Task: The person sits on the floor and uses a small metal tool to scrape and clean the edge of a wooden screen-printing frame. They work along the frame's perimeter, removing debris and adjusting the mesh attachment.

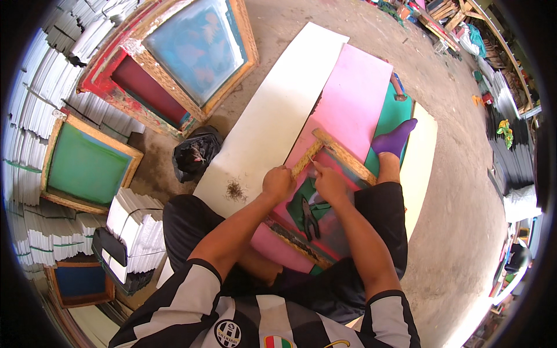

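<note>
Across my lap and the boards lies a wooden screen frame, tilted, its worn timber bordering a pinkish mesh. My left hand is closed around the frame's left bar. My right hand is closed in a pinch just inside the far corner, around something thin whose kind I cannot make out. Dark-handled pliers rest within the frame, over a dark green patch. To the left, a small heap of thin dark bits sits on the white board.
Pink, green and pale yellow boards lie beneath and beside me. A hammer lies at the far right of the boards. Left are a black plastic bag, blue and green screen frames, and stacked white sheets.
</note>
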Demonstrator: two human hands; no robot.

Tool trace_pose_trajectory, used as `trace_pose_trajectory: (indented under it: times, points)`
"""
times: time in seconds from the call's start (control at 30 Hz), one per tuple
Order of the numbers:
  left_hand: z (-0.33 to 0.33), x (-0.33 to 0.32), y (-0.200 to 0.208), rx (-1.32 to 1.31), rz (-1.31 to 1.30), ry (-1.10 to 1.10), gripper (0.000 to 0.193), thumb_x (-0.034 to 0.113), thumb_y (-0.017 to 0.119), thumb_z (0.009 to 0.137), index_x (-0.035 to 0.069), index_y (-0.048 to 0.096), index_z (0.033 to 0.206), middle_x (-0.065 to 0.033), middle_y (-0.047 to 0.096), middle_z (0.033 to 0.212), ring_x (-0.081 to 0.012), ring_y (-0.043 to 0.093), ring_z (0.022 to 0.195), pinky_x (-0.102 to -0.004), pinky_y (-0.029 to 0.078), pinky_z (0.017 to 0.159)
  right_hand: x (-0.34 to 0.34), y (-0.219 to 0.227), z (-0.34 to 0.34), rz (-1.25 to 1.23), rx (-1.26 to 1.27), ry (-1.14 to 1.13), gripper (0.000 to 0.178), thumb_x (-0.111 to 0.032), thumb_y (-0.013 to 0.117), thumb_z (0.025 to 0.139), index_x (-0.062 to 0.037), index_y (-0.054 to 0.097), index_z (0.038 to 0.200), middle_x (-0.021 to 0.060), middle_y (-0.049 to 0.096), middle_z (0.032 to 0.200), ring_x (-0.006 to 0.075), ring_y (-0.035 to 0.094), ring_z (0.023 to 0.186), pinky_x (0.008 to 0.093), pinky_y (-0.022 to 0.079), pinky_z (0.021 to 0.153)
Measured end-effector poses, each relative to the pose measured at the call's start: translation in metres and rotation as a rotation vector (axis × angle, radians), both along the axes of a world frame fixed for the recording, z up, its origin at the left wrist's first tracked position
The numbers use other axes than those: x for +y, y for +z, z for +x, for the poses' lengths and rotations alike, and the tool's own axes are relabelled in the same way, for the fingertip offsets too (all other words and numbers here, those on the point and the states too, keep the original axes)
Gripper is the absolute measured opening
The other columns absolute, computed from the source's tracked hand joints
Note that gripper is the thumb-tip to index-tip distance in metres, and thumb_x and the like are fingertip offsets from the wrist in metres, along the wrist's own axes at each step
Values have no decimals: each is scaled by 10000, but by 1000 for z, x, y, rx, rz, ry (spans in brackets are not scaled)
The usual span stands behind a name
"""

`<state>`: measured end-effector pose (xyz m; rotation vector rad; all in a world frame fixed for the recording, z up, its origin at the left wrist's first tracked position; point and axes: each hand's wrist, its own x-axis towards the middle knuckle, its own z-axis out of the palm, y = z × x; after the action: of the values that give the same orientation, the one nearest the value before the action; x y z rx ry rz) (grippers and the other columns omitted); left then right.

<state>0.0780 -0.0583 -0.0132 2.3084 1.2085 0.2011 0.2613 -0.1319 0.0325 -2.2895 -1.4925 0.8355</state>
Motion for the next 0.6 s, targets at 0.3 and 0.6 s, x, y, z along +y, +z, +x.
trace_pose_trajectory:
  times: [0.3, 0.6]
  points:
    - [0, 5, 2, 23, -11, -28, 273, 248, 705, 835, -18, 737, 883, -218, 715, 954, -396, 711, 920, -496, 580, 844, -11, -26, 17, 47, 247, -121, 423, -243, 598, 1026, -162, 625, 1440, 205, 757, 1052, 390, 720, 946, 475, 551, 841]
    - [0, 7, -4, -2, -20, -38, 281, 278, 723, 840, 8, 731, 915, -210, 703, 955, -405, 702, 923, -509, 568, 844, -7, -91, 34, 493, 353, -64, 418, -280, 574, 1076, -175, 611, 1479, -32, 544, 782, 72, 443, 551, 274, 381, 466]
